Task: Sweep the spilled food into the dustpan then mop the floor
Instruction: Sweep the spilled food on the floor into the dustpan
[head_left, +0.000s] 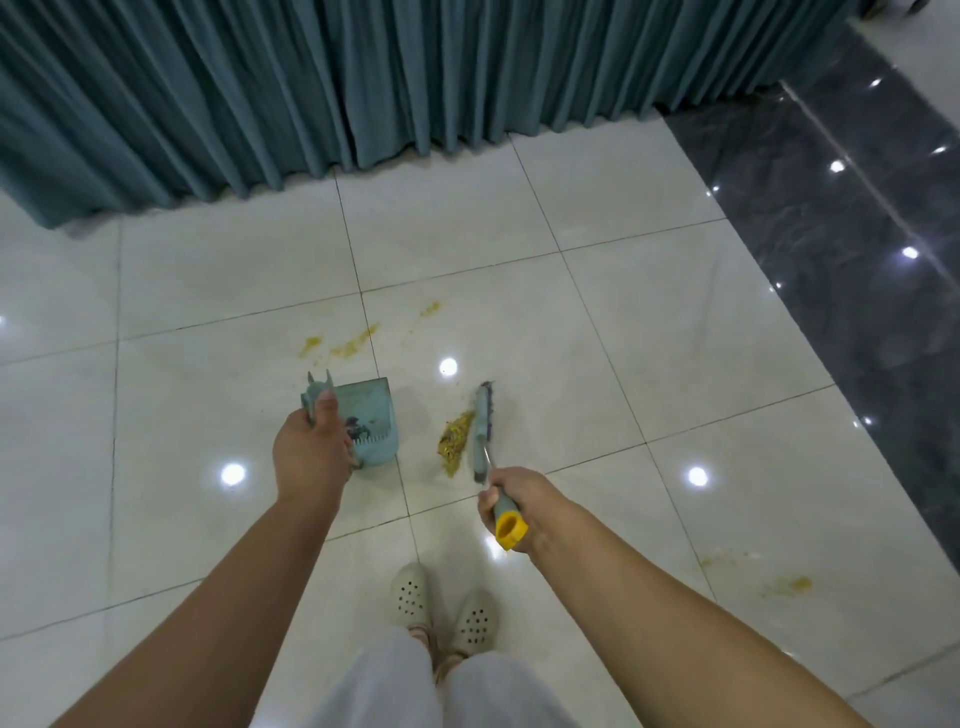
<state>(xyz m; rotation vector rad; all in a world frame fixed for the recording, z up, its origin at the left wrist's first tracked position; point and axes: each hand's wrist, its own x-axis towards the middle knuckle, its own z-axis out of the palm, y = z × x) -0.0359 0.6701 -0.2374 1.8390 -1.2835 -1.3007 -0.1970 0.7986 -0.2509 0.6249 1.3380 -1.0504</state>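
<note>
Left hand (311, 453) grips the light, stiff dustpan (366, 423) by its handle, right hand (511, 501) clasps the broom (480, 431) beside the loose, crumbly food pile (453, 444) mid-floor.

The dustpan (363, 423) sits on the floor (649, 322), left of the food pile (456, 441). The broom head (482, 431) is just right of the pile, touching it. More food smears (345, 345) lie beyond the dustpan. The curtain (363, 78) hangs behind everything.

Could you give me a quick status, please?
Left hand holds dustpan; right hand grips broom. Food pile between them, unswept. Nothing blocking.
</note>
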